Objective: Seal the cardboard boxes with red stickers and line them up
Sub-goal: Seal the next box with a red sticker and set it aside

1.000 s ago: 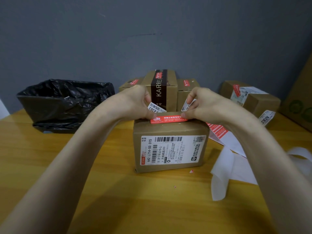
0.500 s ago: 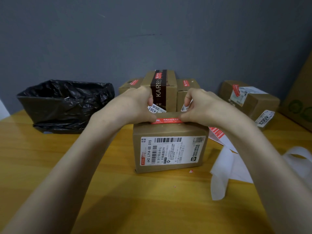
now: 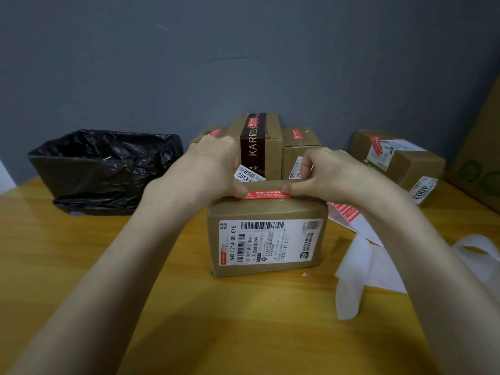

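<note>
Thumbs of your left hand (image 3: 205, 169) and right hand (image 3: 332, 174) press down the two ends of the red sticker (image 3: 266, 194), fingers curled over the top of the front box (image 3: 266, 239). Behind that box stands a row of sealed boxes (image 3: 259, 146); to its left a black-bagged bin (image 3: 105, 169), to its right white backing paper (image 3: 359, 269).

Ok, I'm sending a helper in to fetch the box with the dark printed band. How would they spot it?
Start at the grey wall behind the wooden table. A row of cardboard boxes stands against it, right of the black bin bag. The banded box is the tallest, wrapped by a dark brown strip with pale lettering; its neighbours are plain.
</note>
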A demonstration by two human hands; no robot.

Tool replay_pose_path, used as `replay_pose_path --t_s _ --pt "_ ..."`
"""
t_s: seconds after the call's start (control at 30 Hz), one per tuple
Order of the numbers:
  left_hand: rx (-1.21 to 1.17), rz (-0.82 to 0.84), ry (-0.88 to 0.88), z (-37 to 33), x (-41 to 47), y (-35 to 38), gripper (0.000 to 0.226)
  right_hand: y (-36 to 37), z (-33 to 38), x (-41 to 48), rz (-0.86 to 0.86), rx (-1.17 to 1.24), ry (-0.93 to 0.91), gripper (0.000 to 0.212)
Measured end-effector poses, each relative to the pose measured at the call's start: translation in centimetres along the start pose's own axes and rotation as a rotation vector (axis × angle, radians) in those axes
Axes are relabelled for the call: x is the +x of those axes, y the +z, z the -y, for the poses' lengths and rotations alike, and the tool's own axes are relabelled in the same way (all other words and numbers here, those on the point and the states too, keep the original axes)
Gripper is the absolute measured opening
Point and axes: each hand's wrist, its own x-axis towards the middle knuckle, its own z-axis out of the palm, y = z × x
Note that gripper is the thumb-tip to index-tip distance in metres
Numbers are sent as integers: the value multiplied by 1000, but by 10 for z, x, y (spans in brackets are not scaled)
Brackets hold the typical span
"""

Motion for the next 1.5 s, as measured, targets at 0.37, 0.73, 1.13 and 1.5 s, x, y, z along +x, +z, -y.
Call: replay_pose_path --t_s 0.37,0.73,1.13,1.5 --pt "13 -105 102 13 1 -9 6 -3 -8 5 -53 7 -82 19" --pt "-129 319 368 8 -13 -24 28 -12 5 -14 187 155 -425 23" --pt "-131 494 294 26 -17 -42 20 -28 -9 -16 166 45 -261 21" --pt "-44 481 275 24 -13 -38 20 -20 -7 -12 189 9 -299 17"
